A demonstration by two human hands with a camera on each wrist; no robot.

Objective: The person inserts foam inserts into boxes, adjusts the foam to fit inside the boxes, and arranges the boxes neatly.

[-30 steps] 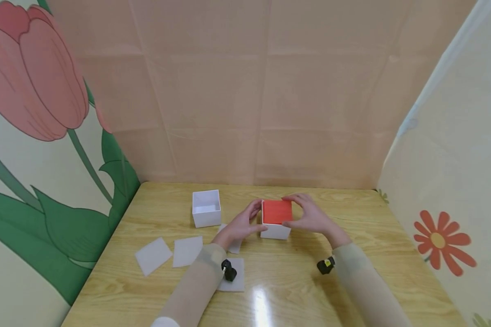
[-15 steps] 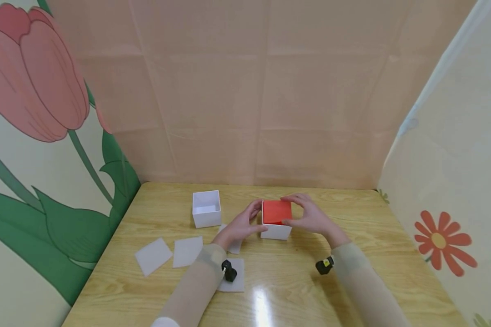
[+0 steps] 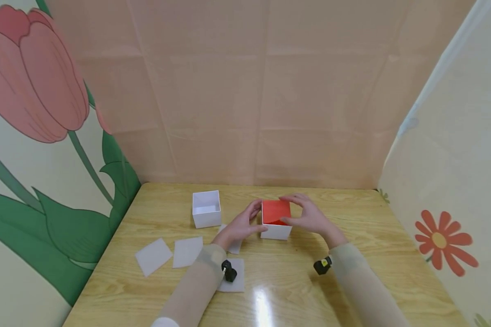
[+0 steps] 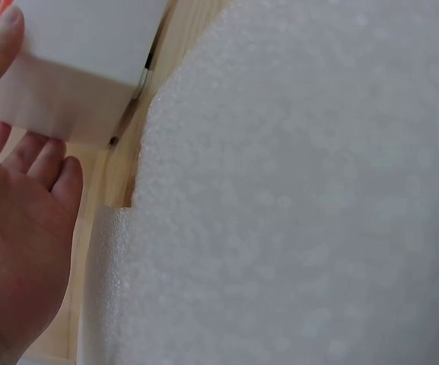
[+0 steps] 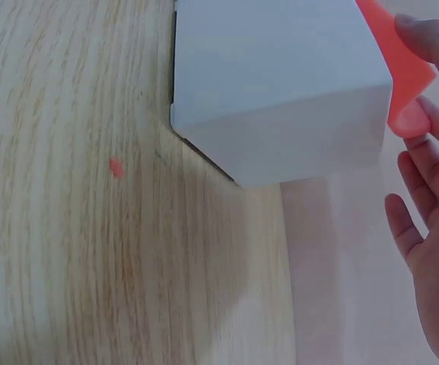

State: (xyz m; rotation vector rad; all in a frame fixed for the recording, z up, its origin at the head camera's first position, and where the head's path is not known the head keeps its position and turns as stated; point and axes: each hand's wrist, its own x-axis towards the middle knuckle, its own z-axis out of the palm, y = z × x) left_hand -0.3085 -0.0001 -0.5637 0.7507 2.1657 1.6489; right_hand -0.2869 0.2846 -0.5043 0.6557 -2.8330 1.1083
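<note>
A white square box (image 3: 276,232) stands on the table with a red sheet (image 3: 276,211) in its top. In the right wrist view, the red sheet (image 5: 408,72) rises above the rim and bends at one corner. My right hand (image 3: 308,216) pinches its right side between thumb and fingers. My left hand (image 3: 239,228) holds the box's left side, thumb at the near rim and fingers along the side. Both the left hand (image 4: 25,243) and the box (image 4: 74,76) show in the left wrist view. The box's inside is hidden under the red sheet.
A second white box (image 3: 206,213), its top uncovered, stands left of the hands. White foam sheets (image 3: 153,256) lie on the table (image 3: 303,290), one (image 3: 234,281) under the left forearm. A small red scrap (image 5: 116,167) lies near the box.
My right hand has shifted slightly left, and the red sheet's right edge has moved left with it. The left hand and both boxes have hardly moved.
</note>
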